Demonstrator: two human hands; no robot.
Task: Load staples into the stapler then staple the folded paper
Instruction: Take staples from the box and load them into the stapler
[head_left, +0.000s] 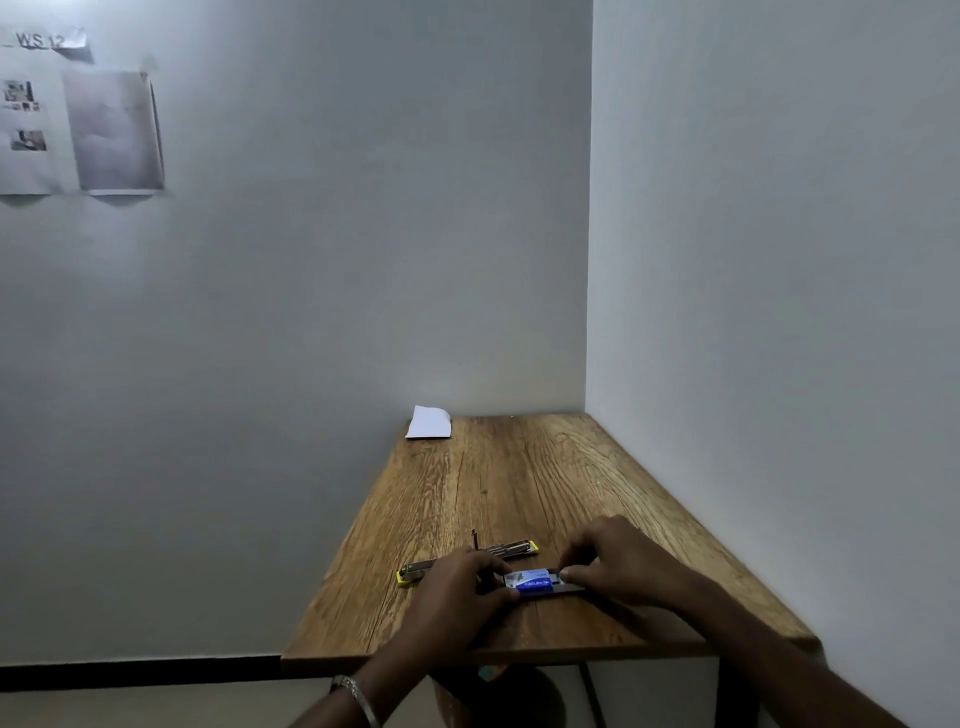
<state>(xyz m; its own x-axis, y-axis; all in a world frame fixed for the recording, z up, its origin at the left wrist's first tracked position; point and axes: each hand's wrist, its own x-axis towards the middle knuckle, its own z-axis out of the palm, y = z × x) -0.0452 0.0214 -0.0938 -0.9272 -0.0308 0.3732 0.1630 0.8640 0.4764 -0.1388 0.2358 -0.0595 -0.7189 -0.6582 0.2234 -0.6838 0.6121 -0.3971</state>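
A small blue and white staple box lies near the front of the wooden table. My left hand grips its left end. My right hand pinches the box's right end, where a grey inner tray sticks out. Just behind the box lies the stapler, swung fully open, with yellow tips at both ends and partly hidden by my left hand. The folded white paper rests at the table's far left corner, against the wall.
The table stands in a corner, with a wall along its right side and another behind it. Printed sheets hang on the back wall at upper left. A metal bangle circles my left wrist.
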